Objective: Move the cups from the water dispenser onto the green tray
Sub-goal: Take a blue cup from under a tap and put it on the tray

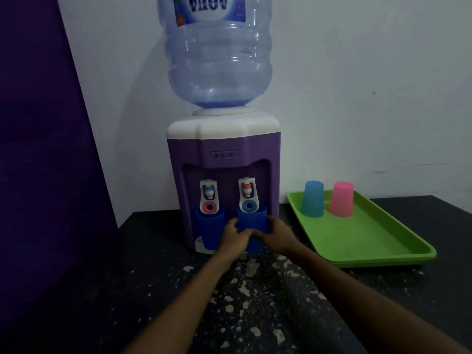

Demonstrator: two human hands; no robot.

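We wrap our left hand [233,236] and right hand [274,235] around the dark blue plastic cup [252,221] under the right tap of the purple and white water dispenser [223,149], left of the flat green plastic tray [370,241]

The dispenser [223,159] recess is crowded: two dark blue cups stand side by side under the taps, the left cup [208,228] just beside the right cup [252,221], whose rim sits right under the right tap [248,194]. Both hands, left hand [233,237] and right hand [277,236], fill the front of the recess. The table [255,297] between dispenser and green tray [370,241] lies open. The tray's far end carries an upturned light blue cup [313,199] and pink cup [341,199]; its near part is free. A purple panel [43,149] closes the left side.
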